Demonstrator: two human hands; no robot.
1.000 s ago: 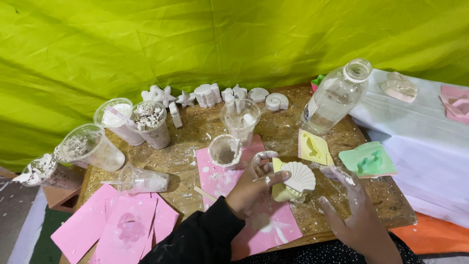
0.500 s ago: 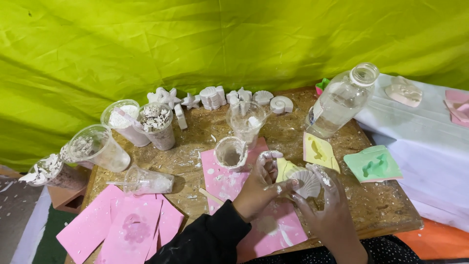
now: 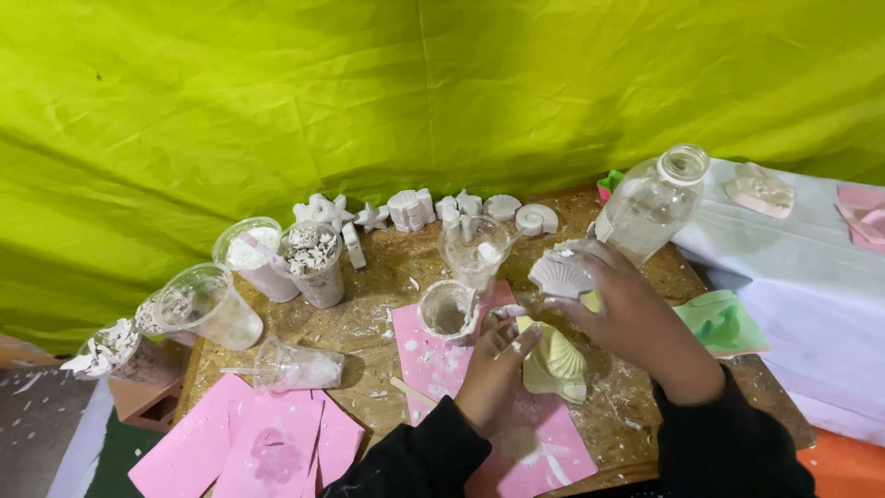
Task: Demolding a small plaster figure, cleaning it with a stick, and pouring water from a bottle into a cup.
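Head view: shell cast (image 3: pixel 559 275) now lifted.

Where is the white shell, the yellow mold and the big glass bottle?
white shell (image 3: pixel 559 275), head view, on its ribbed face.
yellow mold (image 3: pixel 556 362), head view, on its rounded top.
glass bottle (image 3: pixel 645 210), head view, on its clear side.

Two hands at work – left hand (image 3: pixel 493 369), right hand (image 3: pixel 636 318), one glass bottle (image 3: pixel 650 205) far right, six clear plastic cups (image 3: pixel 207 304) – mostly left, two green moulds (image 3: pixel 724 325), several pink sheets (image 3: pixel 267 443) near left
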